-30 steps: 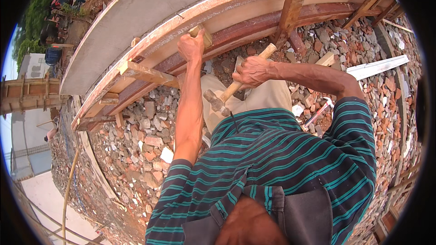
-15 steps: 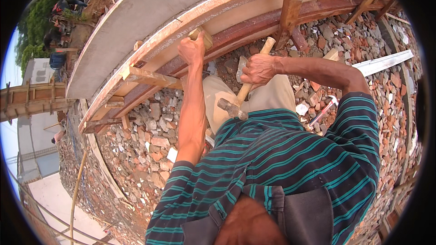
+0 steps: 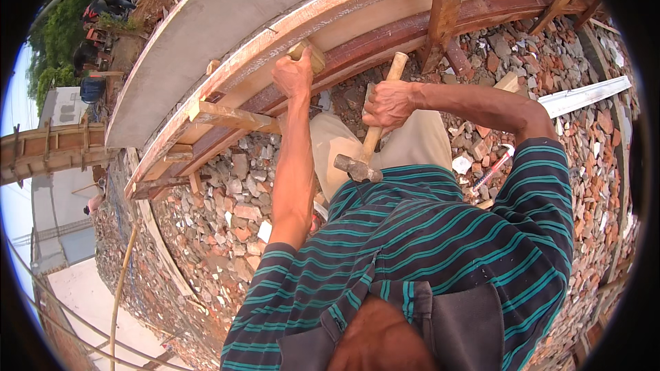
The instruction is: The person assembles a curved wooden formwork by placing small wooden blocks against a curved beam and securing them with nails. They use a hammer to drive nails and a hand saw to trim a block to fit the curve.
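Note:
My left hand is closed round a short wooden block, pressed to the inner face of the timber formwork. The block's lower part is hidden behind my fingers. Over my knees, my right hand grips a hammer partway along its pale wooden handle. The steel head hangs low, near my striped shirt, and the handle's other end sticks up past my fist. A grey flat piece shows partly behind that fist; its kind is unclear.
Concrete fills the far side of the formwork. Timber braces stand along it. Broken brick rubble covers the ground. To the right lie a red-and-white tool and a white metal channel. People are far left.
The hammer has turned slightly more upright in my right hand, its head shifting a little right. My left hand stays on the block. The whole view has shifted slightly.

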Tool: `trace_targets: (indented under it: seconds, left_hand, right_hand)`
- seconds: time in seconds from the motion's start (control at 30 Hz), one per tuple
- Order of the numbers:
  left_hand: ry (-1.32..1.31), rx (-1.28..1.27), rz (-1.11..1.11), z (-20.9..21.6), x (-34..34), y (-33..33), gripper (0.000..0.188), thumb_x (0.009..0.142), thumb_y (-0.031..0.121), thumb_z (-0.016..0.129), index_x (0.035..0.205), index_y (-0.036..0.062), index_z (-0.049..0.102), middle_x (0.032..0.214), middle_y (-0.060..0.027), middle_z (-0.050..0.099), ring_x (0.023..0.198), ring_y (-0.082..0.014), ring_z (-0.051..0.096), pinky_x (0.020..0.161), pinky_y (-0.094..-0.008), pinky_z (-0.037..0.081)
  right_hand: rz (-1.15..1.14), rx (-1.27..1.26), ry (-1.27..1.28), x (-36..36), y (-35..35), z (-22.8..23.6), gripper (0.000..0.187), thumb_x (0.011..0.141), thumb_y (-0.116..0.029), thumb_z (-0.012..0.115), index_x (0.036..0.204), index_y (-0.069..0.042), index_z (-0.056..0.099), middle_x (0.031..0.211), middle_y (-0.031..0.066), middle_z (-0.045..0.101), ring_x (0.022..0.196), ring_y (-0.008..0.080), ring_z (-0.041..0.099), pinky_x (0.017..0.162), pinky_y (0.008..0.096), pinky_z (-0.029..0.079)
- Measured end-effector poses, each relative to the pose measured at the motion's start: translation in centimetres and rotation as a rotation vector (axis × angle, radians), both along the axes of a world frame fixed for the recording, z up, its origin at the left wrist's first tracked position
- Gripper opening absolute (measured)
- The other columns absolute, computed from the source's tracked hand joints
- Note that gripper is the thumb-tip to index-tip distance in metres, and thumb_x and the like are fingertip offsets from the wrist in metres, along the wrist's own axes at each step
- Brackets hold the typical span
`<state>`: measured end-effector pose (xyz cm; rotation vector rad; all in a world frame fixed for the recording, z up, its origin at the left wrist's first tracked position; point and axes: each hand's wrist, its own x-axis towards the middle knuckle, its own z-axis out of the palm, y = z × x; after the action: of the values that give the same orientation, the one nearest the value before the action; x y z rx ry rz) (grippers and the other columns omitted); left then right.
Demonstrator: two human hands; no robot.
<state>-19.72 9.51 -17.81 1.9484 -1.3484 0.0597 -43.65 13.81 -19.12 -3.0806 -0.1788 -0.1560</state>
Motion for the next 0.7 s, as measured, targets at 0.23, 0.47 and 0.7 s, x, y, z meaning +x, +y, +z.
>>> trace_targets:
  seconds: [0.23, 0.47, 0.7]
  left_hand:
    - [-0.022, 0.022, -0.016, 0.1, 0.3, 0.1, 0.058, 0.067, 0.043, 0.083, 0.052, -0.0059, 0.054, 0.049, -0.0193, 0.053, 0.046, -0.0293, 0.049, 0.053, -0.0446, 0.043]
    - [0.048, 0.19, -0.14, 1.5, 1.3, 0.4, 0.056, 0.073, 0.045, 0.079, 0.062, -0.0057, 0.06, 0.057, -0.0212, 0.058, 0.053, -0.0294, 0.057, 0.057, -0.0444, 0.046]
    - [0.234, 0.125, -0.45, 8.0, 5.2, 3.7, 0.043, 0.087, 0.038, 0.07, 0.099, -0.0029, 0.073, 0.09, -0.0196, 0.073, 0.087, -0.0254, 0.071, 0.078, -0.0366, 0.054]
  right_hand:
    - [-0.719, 0.172, 0.022, 0.4, -5.4, -1.7, 0.049, 0.088, -0.046, 0.06, 0.088, 0.003, 0.056, 0.068, 0.0181, 0.065, 0.068, 0.0385, 0.067, 0.059, 0.0468, 0.052]
    - [-0.505, 0.307, 0.163, -0.7, 3.2, -1.4, 0.051, 0.093, -0.05, 0.053, 0.093, 0.001, 0.058, 0.065, 0.0184, 0.064, 0.067, 0.0386, 0.066, 0.057, 0.0479, 0.05]
    - [-0.89, 0.882, 0.067, -2.8, 10.5, -3.3, 0.057, 0.095, -0.049, 0.051, 0.094, 0.007, 0.06, 0.064, 0.0241, 0.061, 0.063, 0.0396, 0.063, 0.059, 0.0461, 0.048]
